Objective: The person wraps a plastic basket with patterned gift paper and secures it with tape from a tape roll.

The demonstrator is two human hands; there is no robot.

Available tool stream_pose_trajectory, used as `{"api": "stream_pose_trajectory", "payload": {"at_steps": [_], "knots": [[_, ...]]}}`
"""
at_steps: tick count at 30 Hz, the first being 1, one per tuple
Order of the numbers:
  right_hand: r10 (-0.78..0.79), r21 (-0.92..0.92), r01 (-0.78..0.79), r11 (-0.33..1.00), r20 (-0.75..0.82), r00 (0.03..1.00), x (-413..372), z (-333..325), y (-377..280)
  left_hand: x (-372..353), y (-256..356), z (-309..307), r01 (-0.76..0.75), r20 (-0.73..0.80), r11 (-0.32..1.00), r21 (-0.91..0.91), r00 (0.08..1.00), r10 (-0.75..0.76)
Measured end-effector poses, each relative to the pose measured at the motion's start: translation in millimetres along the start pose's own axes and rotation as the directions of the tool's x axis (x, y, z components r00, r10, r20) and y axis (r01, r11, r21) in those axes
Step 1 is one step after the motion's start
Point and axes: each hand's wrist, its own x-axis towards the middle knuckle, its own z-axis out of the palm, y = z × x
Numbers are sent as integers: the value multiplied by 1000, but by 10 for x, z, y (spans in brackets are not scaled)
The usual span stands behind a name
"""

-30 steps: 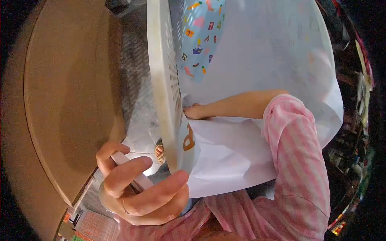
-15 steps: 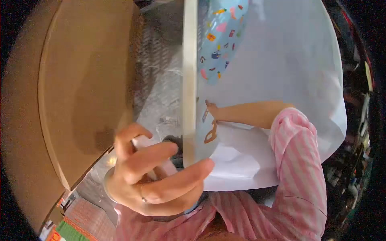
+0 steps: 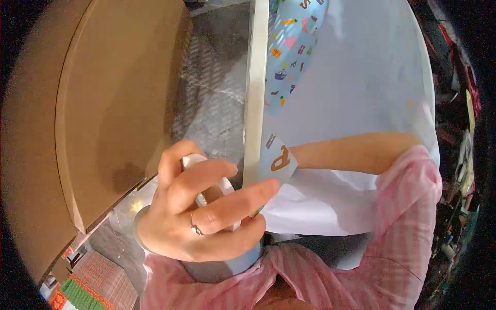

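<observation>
In my left hand (image 3: 201,206), fingers curled, is a white ring-shaped roll (image 3: 227,191) that looks like a tape roll, with a brown inner side. My left index fingertip reaches the lower end of a long cream-white edge (image 3: 256,93), beside a printed paper flap (image 3: 279,161). The large sheet of paper (image 3: 361,77) is plain white on this side. Its light-blue printed side (image 3: 289,57) bears small colourful motifs and letters. My right forearm (image 3: 351,152) lies over the white sheet and runs behind the flap; the right hand's fingers are hidden.
A big brown cardboard box (image 3: 124,103) stands at the left. Clear plastic wrap (image 3: 212,103) lies between it and the cream-white edge. Red-and-green printed packs (image 3: 98,284) sit at lower left. Dark clutter (image 3: 460,129) lines the right side.
The view has shifted. My left hand still grips the roll, which now shows more of its opening. My right forearm has moved rightward, and the printed flap now shows more of its lettering.
</observation>
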Motion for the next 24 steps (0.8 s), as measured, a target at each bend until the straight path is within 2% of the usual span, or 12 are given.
{"api": "stream_pose_trajectory", "payload": {"at_steps": [7,10,16,21,22,23,24], "knots": [[-46,56,48,997,-30,998,-158,-74,-237,37,-7,-22,-8,-27,999,-40,1000,6],[10,110,-12,994,22,1000,-196,-175,-418,35,2,-47,-8,-7,999,-33,1000,7],[123,252,-154,955,132,984,-683,-900,-1073,-8,3,-81,45,53,995,-84,998,-41],[248,432,-313,846,200,948,-943,-1296,-1521,25,48,-163,66,113,992,-110,992,-53],[244,428,-308,850,198,949,-968,-1330,-1565,26,34,-156,41,103,994,-104,994,-30],[73,194,-107,975,173,982,-1044,-1367,-1590,24,35,-162,17,95,995,-99,995,-7],[74,196,-106,975,168,983,-1074,-1392,-1634,20,30,-164,12,97,995,-100,995,-2]]}}
